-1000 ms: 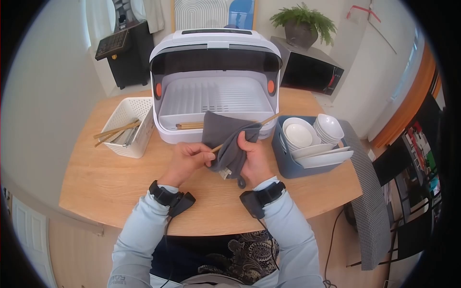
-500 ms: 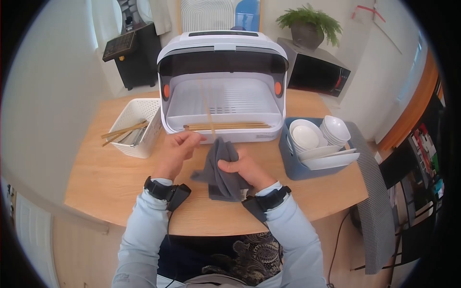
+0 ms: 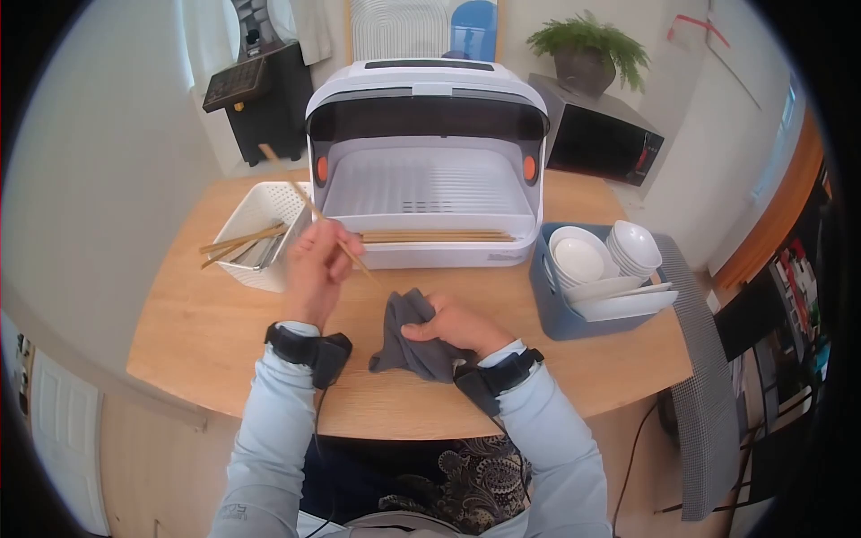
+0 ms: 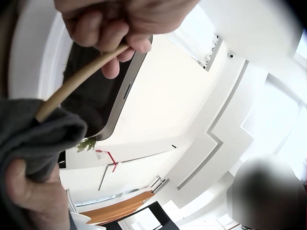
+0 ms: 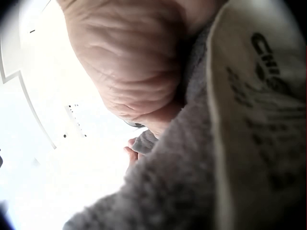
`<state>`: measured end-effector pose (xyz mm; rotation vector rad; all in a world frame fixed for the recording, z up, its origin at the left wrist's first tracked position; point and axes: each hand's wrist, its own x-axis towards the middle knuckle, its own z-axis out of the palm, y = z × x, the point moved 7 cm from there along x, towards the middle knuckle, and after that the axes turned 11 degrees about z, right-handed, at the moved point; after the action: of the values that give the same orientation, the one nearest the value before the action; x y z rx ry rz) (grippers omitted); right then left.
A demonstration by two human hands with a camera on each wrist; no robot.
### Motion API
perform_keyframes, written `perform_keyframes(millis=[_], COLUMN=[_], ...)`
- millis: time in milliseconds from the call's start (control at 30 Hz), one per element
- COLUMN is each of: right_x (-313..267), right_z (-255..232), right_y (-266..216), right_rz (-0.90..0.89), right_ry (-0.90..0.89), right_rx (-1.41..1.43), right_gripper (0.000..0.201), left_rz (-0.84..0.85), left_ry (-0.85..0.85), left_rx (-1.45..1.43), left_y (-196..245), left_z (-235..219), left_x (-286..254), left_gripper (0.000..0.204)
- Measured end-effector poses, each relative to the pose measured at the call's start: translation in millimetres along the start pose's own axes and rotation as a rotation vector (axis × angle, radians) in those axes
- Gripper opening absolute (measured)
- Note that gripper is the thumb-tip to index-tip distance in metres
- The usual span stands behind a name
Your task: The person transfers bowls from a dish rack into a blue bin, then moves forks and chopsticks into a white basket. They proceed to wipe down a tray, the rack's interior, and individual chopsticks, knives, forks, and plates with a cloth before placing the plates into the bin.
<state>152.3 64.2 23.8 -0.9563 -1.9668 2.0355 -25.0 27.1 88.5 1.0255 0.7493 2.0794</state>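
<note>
My left hand [image 3: 316, 269] pinches a wooden chopstick [image 3: 294, 184], which slants from high on the left down toward the cloth. In the left wrist view the lower end of the chopstick [image 4: 79, 79] overlaps the cloth's edge. A dark grey cloth [image 3: 404, 350] is bunched in my right hand [image 3: 462, 325], thumb on top. Close up in the right wrist view, a pale printed label [image 5: 259, 110] shows on the cloth. Behind the hands, several chopsticks [image 3: 439, 236] lie along the front ledge of a white dish cabinet [image 3: 430, 255] whose dark lid is raised.
To the left stands a white perforated basket [image 3: 260, 202] with chopsticks and metal utensils in it. A blue bin [image 3: 583, 327] of white bowls [image 3: 637, 247] and plates is at the right. Farther back are a microwave [image 3: 601, 134] with a potted fern [image 3: 587, 54] on it.
The chopstick was against the cloth between both hands. My left hand has since moved up and left with it, clear of the cloth's folds. My right hand keeps the cloth, now lower and more bunched.
</note>
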Motion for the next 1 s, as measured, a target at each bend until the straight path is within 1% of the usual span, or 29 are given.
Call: perform_keyframes(millis=[100, 133, 233, 267, 367, 500, 533, 600, 700, 733, 833, 900, 967, 1000], right_x=[5.4, 5.8, 6.5, 7.0, 7.7, 5.0, 4.0, 5.9, 5.6, 7.3, 9.0, 3.8, 5.8, 6.4], right_z=[0.6, -0.4, -0.1, -1.0, -2.9, -6.8, -9.8, -12.3, -12.5, -12.8, -14.4, -13.5, -14.0, -14.0], right_y=[4.0, 3.0, 5.2, 6.2, 8.1, 6.5, 8.0, 9.6, 9.9, 12.2, 13.4, 7.0, 7.7, 7.6], right_rz=[-0.009, -0.022, -0.038, -0.035, -0.013, -0.021, -0.021, -0.036, -0.032, -0.016, 0.020, 0.025, -0.017, -0.039], right_ry=[-0.039, -0.046, -0.059, -0.058, -0.061, -0.064, -0.045, -0.037, -0.036, -0.047, -0.057, -0.049, -0.035, -0.026], right_rx=[-0.051, -0.048, -0.029, -0.026, -0.019, -0.015, -0.002, 0.027, 0.088, 0.074, 0.050, 0.054, 0.056, 0.056], right_gripper=[0.028, 0.028, 0.028, 0.028, 0.029, 0.033, 0.034, 0.035, 0.034, 0.033, 0.032, 0.032, 0.029, 0.029], left_rz=[0.135, 0.213, 0.554, 0.519, 0.520, 0.490, 0.509, 0.541, 0.558, 0.559, 0.563, 0.518, 0.686, 0.633], left_ry=[-0.051, -0.156, -0.426, -0.496, -0.735, -0.869, -0.808, -0.678, -0.533, -0.484, -0.331, -0.206, -0.244, -0.215], left_rx=[0.431, 0.728, 1.425, 1.542, 1.679, 1.610, 1.544, 1.444, 1.486, 1.513, 1.710, 1.969, 2.139, 2.236], left_y=[24.4, 25.7, 17.3, 13.0, -21.1, -54.0, -53.7, -33.9, -4.8, 8.3, 51.9, 80.4, 107.7, 115.5], left_z=[-17.9, -14.8, 24.5, 40.5, 65.7, 86.1, 86.5, 91.0, 72.8, 64.0, 25.3, -8.2, -35.1, -54.8], left_x=[15.8, 21.2, 21.4, 20.0, 29.1, 40.0, 40.6, 35.7, 29.6, 27.1, 28.1, 32.3, 27.4, 27.1], left_gripper=[0.023, 0.019, 0.017, 0.021, 0.023, 0.017, 0.017, 0.016, 0.018, 0.015, 0.011, 0.009, 0.005, 0.005])
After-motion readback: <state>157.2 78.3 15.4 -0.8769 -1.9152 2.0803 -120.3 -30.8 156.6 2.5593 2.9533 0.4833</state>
